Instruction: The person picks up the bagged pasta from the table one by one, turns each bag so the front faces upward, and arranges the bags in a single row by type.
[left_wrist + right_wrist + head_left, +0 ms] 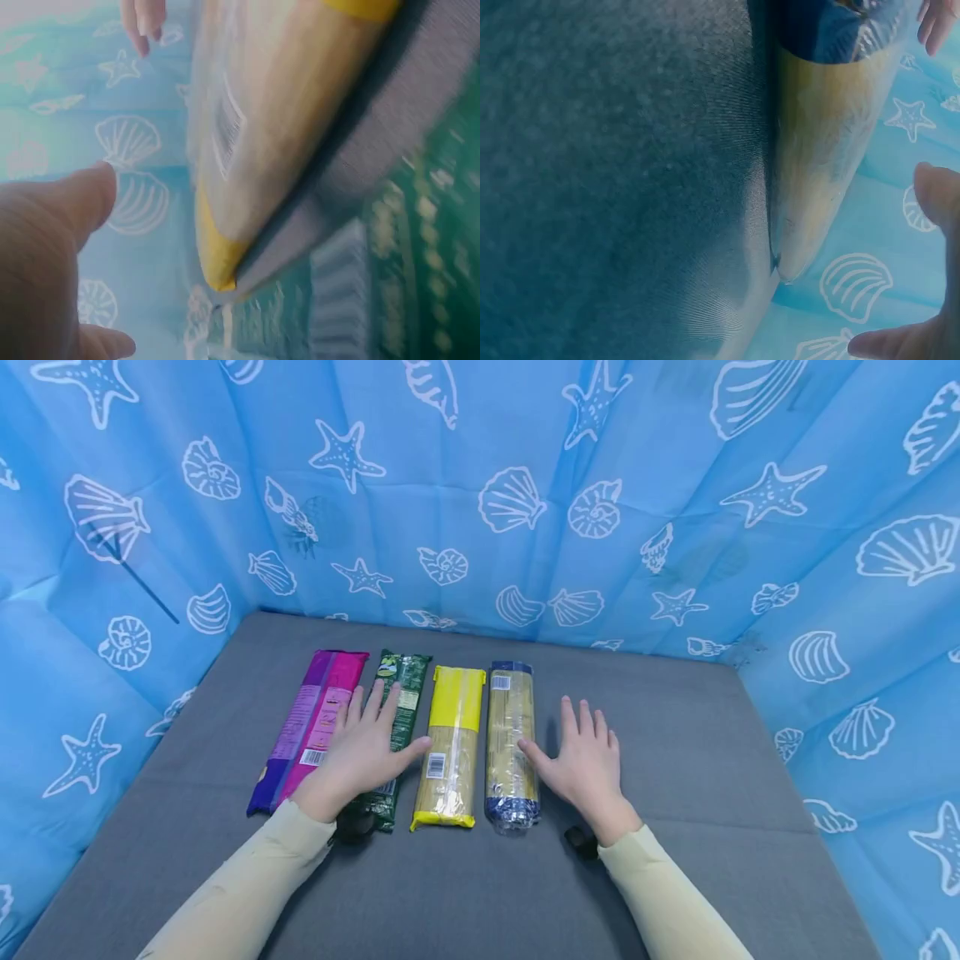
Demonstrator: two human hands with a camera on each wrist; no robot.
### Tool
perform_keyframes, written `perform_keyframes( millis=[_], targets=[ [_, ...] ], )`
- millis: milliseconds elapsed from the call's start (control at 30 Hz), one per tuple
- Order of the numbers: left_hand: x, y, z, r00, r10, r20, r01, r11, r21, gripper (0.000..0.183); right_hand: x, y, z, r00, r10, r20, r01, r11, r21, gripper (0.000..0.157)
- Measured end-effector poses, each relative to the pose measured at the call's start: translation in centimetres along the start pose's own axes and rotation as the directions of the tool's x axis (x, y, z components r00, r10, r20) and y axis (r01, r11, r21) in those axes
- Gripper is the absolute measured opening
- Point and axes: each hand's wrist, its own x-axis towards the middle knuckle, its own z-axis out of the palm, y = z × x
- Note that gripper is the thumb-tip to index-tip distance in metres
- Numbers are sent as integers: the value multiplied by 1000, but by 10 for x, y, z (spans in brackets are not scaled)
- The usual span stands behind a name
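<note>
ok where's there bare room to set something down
Widest: the grey table right of the right grip, up to the curtain. Also the front strip between the two sleeves. Crowded: around the four packs, lying side by side with narrow gaps, the left grip over the green pack.

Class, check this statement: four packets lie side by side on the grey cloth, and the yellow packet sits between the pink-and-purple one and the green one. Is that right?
Not quite: the head view shows the yellow packet between the green packet and the blue-ended packet. The rest of the statement stands.
</note>
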Motion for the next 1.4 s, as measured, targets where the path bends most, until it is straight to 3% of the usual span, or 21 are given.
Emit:
perform_keyframes(
  millis=[233, 367, 567, 733, 900, 1000, 1167, 1400],
  targets=[
    [15, 26, -2, 998, 36, 41, -30, 989, -144, 104, 0, 4, -3, 1000, 14, 22, -17, 989, 145, 108],
    [25, 41, 2, 996, 74, 48, -61, 971, -230, 107, -1, 5, -6, 996, 34, 81, -55, 958, 283, 103],
    [37, 60, 9, 991, 130, 27, -110, 921, -375, 105, -2, 5, -14, 985, 32, 171, -121, 832, 542, 91],
    [44, 75, 14, 989, 135, 59, -88, 862, -500, 97, -4, 8, -16, 979, 5, 202, -143, 723, 676, 85],
    [48, 86, 18, 983, 155, 103, -62, 794, -605, 90, -5, 10, -18, 956, 11, 292, -248, 560, 790, 79],
    [50, 90, 20, 978, 168, 125, -49, 765, -642, 91, -7, 11, -18, 935, 6, 355, -312, 486, 816, 79],
    [54, 98, 23, 970, 182, 163, -33, 758, -651, 92, -11, 11, -17, 913, -15, 407, -362, 429, 828, 82],
    [64, 107, 34, 948, 211, 238, -34, 811, -585, 86, -18, 10, -11, 879, -85, 470, -416, 348, 840, 81]
  ],
)
